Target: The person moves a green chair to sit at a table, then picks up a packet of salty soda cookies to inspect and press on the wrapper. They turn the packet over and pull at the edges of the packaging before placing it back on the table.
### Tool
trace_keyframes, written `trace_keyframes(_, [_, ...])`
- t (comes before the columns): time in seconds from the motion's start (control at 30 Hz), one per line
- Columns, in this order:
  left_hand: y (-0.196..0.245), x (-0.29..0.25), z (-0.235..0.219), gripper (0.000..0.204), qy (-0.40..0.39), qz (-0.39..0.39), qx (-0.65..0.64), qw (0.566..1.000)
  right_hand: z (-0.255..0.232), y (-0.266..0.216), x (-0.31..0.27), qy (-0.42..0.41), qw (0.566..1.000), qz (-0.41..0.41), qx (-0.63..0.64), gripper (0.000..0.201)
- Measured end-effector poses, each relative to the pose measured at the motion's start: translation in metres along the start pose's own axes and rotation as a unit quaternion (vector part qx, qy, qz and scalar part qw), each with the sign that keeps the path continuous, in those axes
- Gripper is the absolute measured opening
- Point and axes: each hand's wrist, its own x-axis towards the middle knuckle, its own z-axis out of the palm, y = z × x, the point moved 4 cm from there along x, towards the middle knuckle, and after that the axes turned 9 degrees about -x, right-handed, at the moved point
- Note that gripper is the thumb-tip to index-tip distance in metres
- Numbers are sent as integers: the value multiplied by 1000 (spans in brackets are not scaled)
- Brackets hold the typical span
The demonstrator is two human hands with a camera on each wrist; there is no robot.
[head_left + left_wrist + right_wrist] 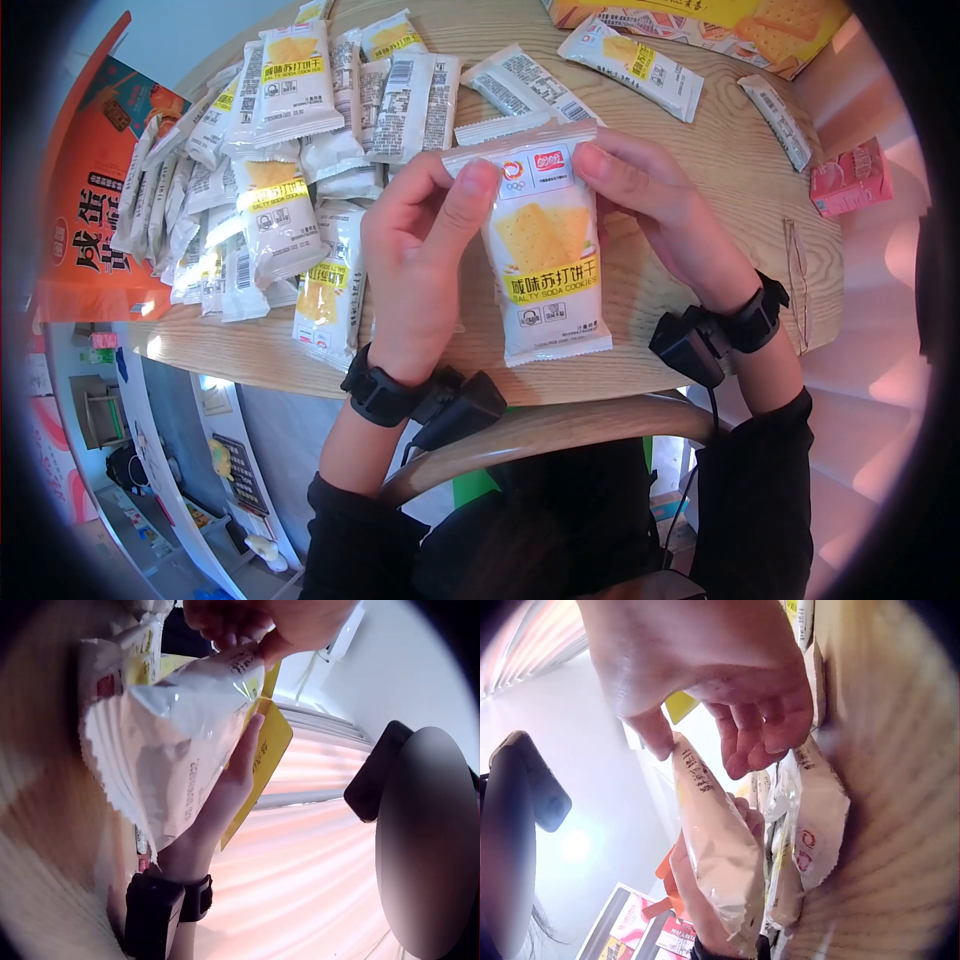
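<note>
In the head view, a white and yellow packet of soda crackers (545, 262) is held upright at its top corners, its printed front facing up toward the head camera. The left hand (415, 255) pinches the upper left corner, thumb on the front. At the upper right corner, the right hand (660, 190) grips with its thumb on the front and its fingers mostly behind. The left wrist view shows the packet (169, 742) from the side, its crimped end toward the camera. In the right wrist view the right thumb presses the packet's edge (712, 832).
A heap of similar packets (285, 190) covers the table's left side, beside an orange package (95, 230). Loose packets (635, 65) lie farther back, near a yellow carton (790, 35). A small pink box (850, 178) stands at right. A curved wooden chair rail (550, 430) crosses the front.
</note>
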Motion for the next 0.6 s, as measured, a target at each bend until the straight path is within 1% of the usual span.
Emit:
trace_keyframes(0.07, [1, 1, -3, 18, -29, 9, 0, 1000, 1, 2, -1, -52, 998, 6, -26, 27])
trace_keyframes(0.1, [1, 1, -4, 18, -27, 10, 0, 1000, 3, -1, -2, -53, 998, 6, -27, 27])
trace_keyframes(0.17, [0, 2, -4, 18, -19, -14, 8, 1000, 5, -7, -4, -36, 997, 15, -66, 27])
trace_keyframes(0.2, [-1, 2, -2, 18, -19, -15, 7, 1000, 6, -6, -5, -36, 997, 16, -66, 27])
trace_keyframes(0.27, [-6, 2, 3, 19, -16, -56, -13, 998, 4, -6, -5, 15, 997, -2, -73, 26])
trace_keyframes(0.3, [-6, 1, 2, 19, -15, -56, -13, 998, 4, -6, -5, 14, 997, -3, -73, 26])
trace_keyframes(0.37, [-7, 0, 6, 24, -51, -71, -43, 995, 1, -4, -5, 23, 998, -9, -50, 25])
trace_keyframes(0.4, [-8, 0, 5, 24, -51, -71, -43, 995, 0, -3, -5, 23, 998, -9, -50, 25])
trace_keyframes(0.47, [-10, -1, 7, 29, -100, -96, -61, 988, -2, -4, -3, 56, 998, -27, -13, 24])
trace_keyframes(0.5, [-7, -3, 9, 29, -100, -96, -61, 988, -3, -5, -3, 56, 998, -27, -13, 24])
trace_keyframes(0.57, [-6, -8, 16, 30, -122, -183, -1, 975, -7, -8, -2, 90, 995, -39, -4, 26])
trace_keyframes(0.6, [-6, -8, 15, 33, -145, -174, 11, 974, -8, -7, -1, 90, 995, -39, -4, 26])
